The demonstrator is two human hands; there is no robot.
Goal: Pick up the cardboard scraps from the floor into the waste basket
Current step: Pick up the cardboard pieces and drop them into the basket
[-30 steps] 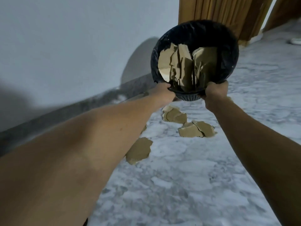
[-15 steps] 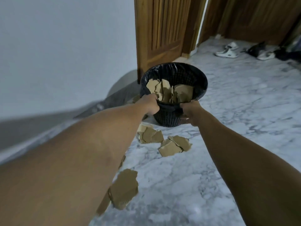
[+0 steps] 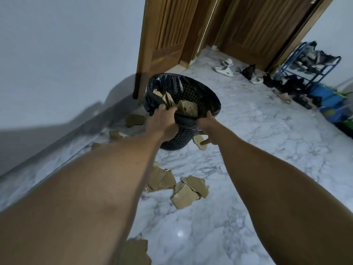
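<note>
A black mesh waste basket (image 3: 193, 92) with a dark liner is held above the marble floor, tilted toward me, with cardboard scraps (image 3: 188, 108) inside. My left hand (image 3: 162, 121) grips its near rim on the left. My right hand (image 3: 209, 129) grips the near rim on the right, fingers against the side. Loose cardboard scraps lie on the floor: a pair (image 3: 189, 192) below the basket, one (image 3: 161, 178) partly behind my left arm, several (image 3: 134, 119) near the wall, and one (image 3: 135, 251) at the bottom edge.
A white wall (image 3: 57, 54) with a grey skirting runs along the left. Wooden doors (image 3: 191, 25) stand behind the basket. Sandals (image 3: 224, 69) and a blue shoe rack (image 3: 309, 67) sit at the back right, with bags (image 3: 332, 106) beside them.
The basket has come down and away from the camera, from high in view to near floor level. The view has widened to show the doors, sandals and shoe rack. Both hands keep their grip.
</note>
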